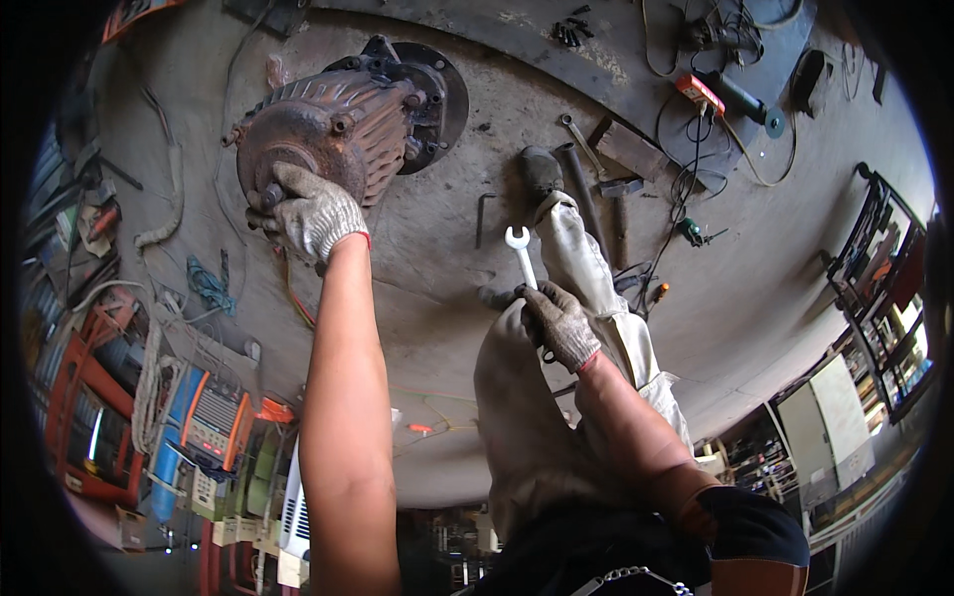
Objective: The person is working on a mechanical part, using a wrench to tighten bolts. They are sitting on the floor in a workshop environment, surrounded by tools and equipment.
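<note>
A rusty finned electric motor [383, 124] with a dark round flange [452, 109] lies on its side on the floor at the upper left. My left hand [320, 211], in a grey knitted glove, is at the motor's near end. Its fingers curl round the short shaft stub [270, 195] there, and partly hide it. Over my bent leg, my right hand [561, 323], gloved too, is closed round a wrench [523, 256]. The wrench's open jaw points up and away from me; most of its handle is inside the fist.
Between motor and boot lies a hex key [481, 219]. Beyond the boot [542, 171] are another wrench [582, 144], a metal block [630, 149] and a hammer [621, 187]. A red power strip [701, 94] with trailing cables lies at the upper right. Machines and hoses crowd the left.
</note>
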The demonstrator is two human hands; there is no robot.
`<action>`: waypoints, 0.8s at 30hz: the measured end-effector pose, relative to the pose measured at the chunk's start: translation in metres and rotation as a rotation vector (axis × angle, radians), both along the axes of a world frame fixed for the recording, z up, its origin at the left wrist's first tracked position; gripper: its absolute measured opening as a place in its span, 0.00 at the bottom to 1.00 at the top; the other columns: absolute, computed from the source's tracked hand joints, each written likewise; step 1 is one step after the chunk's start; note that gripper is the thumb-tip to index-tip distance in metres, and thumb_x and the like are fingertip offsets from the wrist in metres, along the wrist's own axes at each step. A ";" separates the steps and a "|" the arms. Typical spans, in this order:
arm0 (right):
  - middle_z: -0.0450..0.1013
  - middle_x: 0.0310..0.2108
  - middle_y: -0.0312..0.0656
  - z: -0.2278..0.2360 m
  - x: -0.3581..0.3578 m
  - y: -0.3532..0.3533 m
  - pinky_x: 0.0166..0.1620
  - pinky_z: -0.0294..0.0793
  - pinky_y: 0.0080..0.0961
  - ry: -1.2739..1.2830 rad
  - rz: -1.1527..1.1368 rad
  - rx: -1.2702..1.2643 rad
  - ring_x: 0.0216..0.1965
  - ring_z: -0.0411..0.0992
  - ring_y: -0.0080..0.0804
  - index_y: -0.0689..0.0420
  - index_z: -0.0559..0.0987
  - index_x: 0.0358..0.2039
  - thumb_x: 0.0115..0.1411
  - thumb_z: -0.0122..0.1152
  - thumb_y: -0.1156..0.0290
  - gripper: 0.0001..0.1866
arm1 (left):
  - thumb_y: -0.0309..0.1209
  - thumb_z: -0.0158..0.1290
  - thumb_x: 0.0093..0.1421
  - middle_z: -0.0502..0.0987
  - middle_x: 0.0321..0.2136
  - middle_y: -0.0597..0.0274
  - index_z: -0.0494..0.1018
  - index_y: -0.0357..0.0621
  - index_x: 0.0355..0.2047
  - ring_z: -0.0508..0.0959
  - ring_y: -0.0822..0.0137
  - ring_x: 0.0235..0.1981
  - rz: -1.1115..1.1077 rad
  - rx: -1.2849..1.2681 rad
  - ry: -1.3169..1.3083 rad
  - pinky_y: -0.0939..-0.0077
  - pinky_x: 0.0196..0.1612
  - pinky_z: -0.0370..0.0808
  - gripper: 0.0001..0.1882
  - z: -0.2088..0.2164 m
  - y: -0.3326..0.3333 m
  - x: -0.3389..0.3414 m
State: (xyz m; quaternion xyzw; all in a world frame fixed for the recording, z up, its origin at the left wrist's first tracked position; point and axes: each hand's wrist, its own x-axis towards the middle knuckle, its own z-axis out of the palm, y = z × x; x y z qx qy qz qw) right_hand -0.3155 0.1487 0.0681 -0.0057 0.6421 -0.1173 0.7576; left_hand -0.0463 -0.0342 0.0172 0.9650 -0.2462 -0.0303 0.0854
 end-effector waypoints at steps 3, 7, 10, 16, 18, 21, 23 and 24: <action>0.69 0.21 0.34 -0.019 0.007 0.017 0.18 0.64 0.19 0.044 -0.111 0.067 0.15 0.66 0.21 0.59 0.77 0.43 0.70 0.55 0.63 0.12 | 0.64 0.38 0.66 0.55 0.64 0.20 0.57 0.22 0.64 0.65 0.33 0.62 -0.029 0.010 0.020 0.49 0.62 0.66 0.49 0.002 0.002 0.001; 0.69 0.21 0.35 -0.030 0.019 0.046 0.16 0.64 0.20 -0.004 -0.190 -0.003 0.14 0.66 0.21 0.58 0.77 0.46 0.70 0.54 0.60 0.15 | 0.68 0.34 0.65 0.47 0.68 0.24 0.51 0.27 0.68 0.52 0.36 0.70 0.006 0.004 0.077 0.50 0.69 0.56 0.53 0.004 0.003 0.003; 0.69 0.21 0.34 -0.028 0.036 0.068 0.16 0.63 0.19 0.009 -0.200 -0.100 0.14 0.65 0.21 0.58 0.76 0.47 0.70 0.54 0.59 0.16 | 0.70 0.37 0.62 0.45 0.70 0.28 0.48 0.30 0.70 0.49 0.38 0.72 -0.036 0.026 0.174 0.51 0.69 0.55 0.55 0.011 0.004 0.010; 0.70 0.23 0.36 0.001 0.102 0.121 0.18 0.65 0.21 0.124 -0.279 -0.184 0.16 0.67 0.22 0.60 0.76 0.44 0.69 0.54 0.59 0.16 | 0.64 0.44 0.63 0.49 0.70 0.35 0.47 0.36 0.71 0.54 0.43 0.71 -0.398 -0.030 0.650 0.56 0.69 0.56 0.51 0.051 0.033 0.061; 0.71 0.23 0.36 0.018 0.123 0.133 0.19 0.67 0.22 0.164 -0.307 -0.229 0.17 0.67 0.23 0.60 0.76 0.44 0.69 0.54 0.59 0.16 | 0.64 0.44 0.63 0.56 0.68 0.38 0.53 0.36 0.70 0.60 0.45 0.68 -0.533 -0.104 0.831 0.59 0.67 0.59 0.48 0.064 0.056 0.096; 0.74 0.27 0.38 0.033 0.127 0.133 0.27 0.73 0.22 0.272 -0.096 -0.443 0.23 0.72 0.23 0.62 0.77 0.43 0.69 0.54 0.57 0.18 | 0.65 0.40 0.65 0.65 0.65 0.42 0.62 0.36 0.65 0.65 0.48 0.66 -0.689 -0.040 0.525 0.62 0.66 0.61 0.45 0.053 0.114 0.140; 0.77 0.31 0.39 0.023 0.122 0.117 0.35 0.75 0.25 0.343 0.024 -0.466 0.31 0.74 0.23 0.62 0.79 0.40 0.67 0.58 0.58 0.17 | 0.66 0.39 0.65 0.66 0.64 0.42 0.64 0.36 0.64 0.65 0.47 0.66 -0.587 0.056 0.440 0.63 0.66 0.62 0.45 0.027 0.158 0.161; 0.77 0.31 0.39 0.014 0.115 0.109 0.37 0.74 0.24 0.370 0.064 -0.604 0.32 0.73 0.22 0.62 0.80 0.38 0.67 0.59 0.60 0.16 | 0.68 0.39 0.64 0.66 0.63 0.40 0.65 0.36 0.64 0.65 0.45 0.65 -0.479 0.129 0.408 0.63 0.65 0.63 0.46 0.011 0.185 0.166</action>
